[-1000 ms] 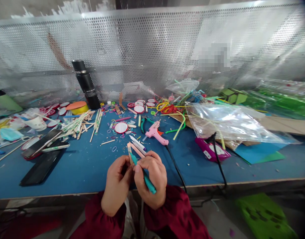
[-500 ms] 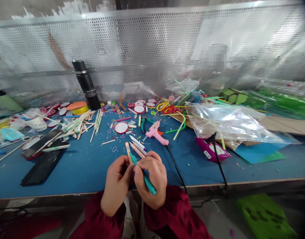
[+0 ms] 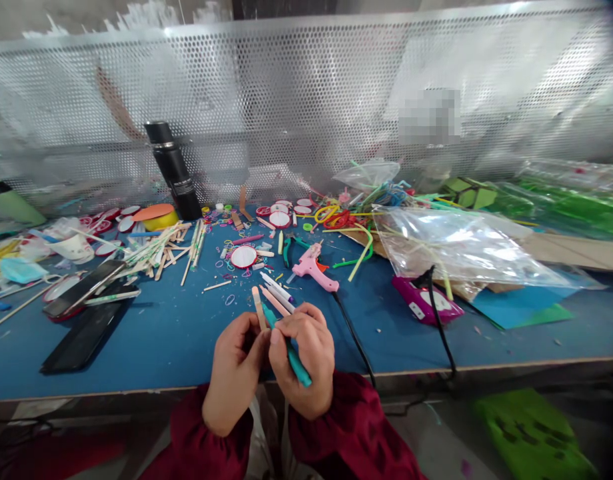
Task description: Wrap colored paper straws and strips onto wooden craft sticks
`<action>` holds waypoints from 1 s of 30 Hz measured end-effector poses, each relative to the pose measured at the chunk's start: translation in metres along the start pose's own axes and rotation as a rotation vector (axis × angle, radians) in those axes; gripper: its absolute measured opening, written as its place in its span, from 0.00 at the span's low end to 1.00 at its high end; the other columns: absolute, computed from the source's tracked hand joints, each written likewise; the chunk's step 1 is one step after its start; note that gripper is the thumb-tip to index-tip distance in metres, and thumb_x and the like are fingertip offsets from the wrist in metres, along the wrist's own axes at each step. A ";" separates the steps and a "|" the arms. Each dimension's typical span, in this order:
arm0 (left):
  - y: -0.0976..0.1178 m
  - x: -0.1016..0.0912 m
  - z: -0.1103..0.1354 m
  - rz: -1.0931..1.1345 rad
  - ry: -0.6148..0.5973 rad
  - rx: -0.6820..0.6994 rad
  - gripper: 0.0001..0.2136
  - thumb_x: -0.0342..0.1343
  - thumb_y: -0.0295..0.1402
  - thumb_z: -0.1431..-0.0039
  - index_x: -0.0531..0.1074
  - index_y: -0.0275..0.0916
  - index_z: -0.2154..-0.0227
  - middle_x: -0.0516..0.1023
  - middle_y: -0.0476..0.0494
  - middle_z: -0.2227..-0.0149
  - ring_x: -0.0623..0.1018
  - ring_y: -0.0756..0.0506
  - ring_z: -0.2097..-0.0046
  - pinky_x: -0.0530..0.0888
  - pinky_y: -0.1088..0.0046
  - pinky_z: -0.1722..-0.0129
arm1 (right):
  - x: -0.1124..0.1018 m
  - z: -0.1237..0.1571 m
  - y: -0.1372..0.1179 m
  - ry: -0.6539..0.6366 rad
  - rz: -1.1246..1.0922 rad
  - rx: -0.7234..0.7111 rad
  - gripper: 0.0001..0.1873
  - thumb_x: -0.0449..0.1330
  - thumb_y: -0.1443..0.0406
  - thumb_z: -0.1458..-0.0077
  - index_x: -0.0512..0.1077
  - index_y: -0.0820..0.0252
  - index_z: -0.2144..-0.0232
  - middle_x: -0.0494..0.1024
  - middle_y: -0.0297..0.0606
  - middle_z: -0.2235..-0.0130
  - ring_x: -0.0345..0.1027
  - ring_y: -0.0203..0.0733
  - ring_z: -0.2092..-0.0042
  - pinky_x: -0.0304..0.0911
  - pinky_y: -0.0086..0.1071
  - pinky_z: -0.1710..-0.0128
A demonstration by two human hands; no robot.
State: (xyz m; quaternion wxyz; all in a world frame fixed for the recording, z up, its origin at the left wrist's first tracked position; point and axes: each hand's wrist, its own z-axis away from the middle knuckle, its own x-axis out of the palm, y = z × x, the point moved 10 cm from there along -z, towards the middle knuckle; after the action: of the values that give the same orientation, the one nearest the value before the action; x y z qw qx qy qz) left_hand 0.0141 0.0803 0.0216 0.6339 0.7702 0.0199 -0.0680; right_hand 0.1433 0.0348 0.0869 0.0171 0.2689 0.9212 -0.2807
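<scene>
My left hand (image 3: pixel 236 370) pinches a flat wooden craft stick (image 3: pixel 259 308), which points up and away with an orange-pink tip. In my right hand (image 3: pixel 305 360) is a teal marker pen (image 3: pixel 297 365), held like a writing tool with its front end close beside the stick. My fingers hide the lower part of the stick and the exact contact with the pen. Just beyond my hands lie a white marker (image 3: pixel 277 287) and a pink marker (image 3: pixel 279 300). A round white disc with a red rim (image 3: pixel 243 257) lies farther off.
A pink glue gun (image 3: pixel 314 268) with a black cord rests right of the markers, near teal-handled pliers (image 3: pixel 286 252). Loose sticks (image 3: pixel 161 250), two phones (image 3: pixel 86 337) and a black bottle (image 3: pixel 174 170) are on the left. A purple device (image 3: pixel 426 300) and clear plastic bags (image 3: pixel 451 247) lie right.
The teal marker has shifted slightly left and up along the craft stick, with a small movement of my right hand. My left hand stays in place.
</scene>
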 end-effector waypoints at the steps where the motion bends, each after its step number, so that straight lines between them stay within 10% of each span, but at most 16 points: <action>1: 0.000 -0.001 0.000 0.009 0.003 -0.006 0.12 0.57 0.40 0.34 0.70 0.38 0.70 0.69 0.52 0.73 0.68 0.51 0.71 0.66 0.76 0.70 | -0.002 0.001 0.000 0.024 0.011 -0.001 0.08 0.58 0.73 0.42 0.66 0.55 0.68 0.77 0.29 0.71 0.71 0.36 0.69 0.65 0.41 0.53; 20: -0.014 -0.017 0.008 0.193 0.158 -0.052 0.12 0.60 0.43 0.36 0.73 0.38 0.61 0.72 0.53 0.73 0.71 0.53 0.76 0.69 0.79 0.75 | 0.009 -0.006 0.018 -0.237 0.281 0.140 0.19 0.51 0.70 0.35 0.71 0.56 0.44 0.81 0.40 0.52 0.73 0.44 0.53 0.60 0.42 0.49; 30: -0.013 -0.014 0.009 0.162 0.121 -0.041 0.12 0.57 0.44 0.34 0.73 0.39 0.61 0.71 0.52 0.75 0.71 0.52 0.76 0.70 0.78 0.75 | 0.038 0.004 0.040 -0.473 0.578 0.220 0.11 0.56 0.71 0.36 0.75 0.57 0.54 0.82 0.37 0.62 0.73 0.44 0.60 0.52 0.37 0.60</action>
State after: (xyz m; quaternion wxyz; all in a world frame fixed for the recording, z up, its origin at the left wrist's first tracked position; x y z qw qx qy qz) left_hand -0.0020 0.0750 0.0093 0.6505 0.7589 -0.0028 0.0307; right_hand 0.1305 0.0786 0.0564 0.2784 0.4454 0.7425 -0.4158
